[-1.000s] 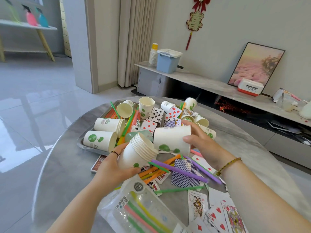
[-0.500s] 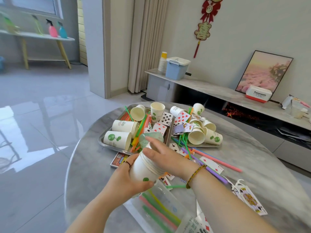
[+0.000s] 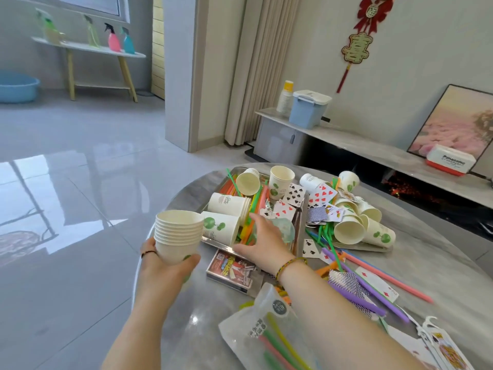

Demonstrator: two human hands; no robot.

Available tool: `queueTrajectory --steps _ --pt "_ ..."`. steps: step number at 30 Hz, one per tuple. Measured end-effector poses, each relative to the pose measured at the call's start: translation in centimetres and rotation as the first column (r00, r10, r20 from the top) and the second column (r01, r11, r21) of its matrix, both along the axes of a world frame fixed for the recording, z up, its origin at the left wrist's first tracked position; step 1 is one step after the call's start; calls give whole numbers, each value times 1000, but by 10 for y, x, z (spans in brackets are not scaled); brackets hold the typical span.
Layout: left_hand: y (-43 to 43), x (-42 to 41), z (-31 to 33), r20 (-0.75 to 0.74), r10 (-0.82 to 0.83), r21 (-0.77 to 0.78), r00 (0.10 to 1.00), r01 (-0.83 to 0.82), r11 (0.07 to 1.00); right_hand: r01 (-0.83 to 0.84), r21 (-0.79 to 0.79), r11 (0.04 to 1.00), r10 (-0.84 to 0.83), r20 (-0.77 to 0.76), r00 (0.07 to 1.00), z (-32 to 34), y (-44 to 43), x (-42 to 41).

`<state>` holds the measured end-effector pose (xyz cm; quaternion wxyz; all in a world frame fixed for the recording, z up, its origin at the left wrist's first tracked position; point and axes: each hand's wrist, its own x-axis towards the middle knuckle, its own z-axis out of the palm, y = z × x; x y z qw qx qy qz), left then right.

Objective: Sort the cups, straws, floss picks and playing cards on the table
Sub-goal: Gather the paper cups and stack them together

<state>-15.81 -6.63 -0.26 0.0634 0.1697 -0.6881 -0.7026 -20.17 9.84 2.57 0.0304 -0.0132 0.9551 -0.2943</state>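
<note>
Upright, mouths up: stack (image 3: 177,233) gripped low by left hand (image 3: 162,268), fingers curled round its base, at the surface's (image 3: 208,311) left edge. Just beside, right hand (image 3: 264,243) spread wide at the mouth of a cup (image 3: 220,227) lying sideways in the tray (image 3: 216,243), base pointing left; contact unclear.

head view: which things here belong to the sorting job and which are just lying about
Job: cup stack in the left hand; right hand by the tipped cups on the tray; straws; playing cards; floss picks.
Lying about: blue bin, framed picture, spray bottles, red wall ornament, blue basin.
</note>
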Motion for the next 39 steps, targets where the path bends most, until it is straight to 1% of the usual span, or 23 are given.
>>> queueTrajectory --steps 4,7,9,11,14,16,19,21,24,26,28,31,34,37,38,39 --pt "5 -6 -3 33 -23 53 999 22 998 -37 245 969 54 -63 997 -17 -18 -23" --pt "1 -11 -1 9 43 73 999 -44 996 -38 329 944 72 -93 993 -34 -25 -34" --pt "-2 -14 1 15 86 110 996 -87 990 -37 338 941 79 -113 990 -39 -25 -39" --pt "-2 -16 1 19 88 115 996 -89 989 -28 280 959 69 -140 988 -41 -23 -42" --pt "-1 -15 0 20 81 105 997 -82 991 -32 134 990 58 -194 979 -42 -18 -46" --pt "-2 -15 1 10 73 111 997 -73 991 -48 44 998 56 -195 979 -43 -15 -45" --pt "-6 -16 -1 28 67 92 997 -69 993 -57 -43 997 48 -196 980 -45 -15 -41" --pt "-7 -16 -3 60 57 21 997 -58 998 -36 -132 991 9 -205 979 -44 -15 -39" --pt "-8 -15 -8 140 15 -154 990 7 988 -4 -296 955 -50 -174 983 -32 -16 -34" --pt "-7 -14 -9 179 -21 -264 984 68 962 -17 -390 921 -35 -124 992 -18 -14 -30" --pt "-6 -12 -7 187 -56 -356 981 121 927 -58 -458 887 18 -92 996 0 -10 -25" --pt "-5 -8 -2 147 -126 -436 981 179 882 -137 -461 877 143 -21 989 29 -5 -19" --pt "-3 -6 2 118 -192 -475 974 225 851 -227 -400 888 297 121 947 51 -3 -21" --pt "0 -6 3 73 -316 -417 946 317 852 -287 -259 922 350 243 905 58 -11 -25" --pt "1 -6 3 67 -349 -385 935 347 855 -301 -229 926 355 252 900 55 -16 -26" --pt "2 -6 3 66 -360 -361 931 359 861 -304 -231 924 357 239 903 50 -21 -26"
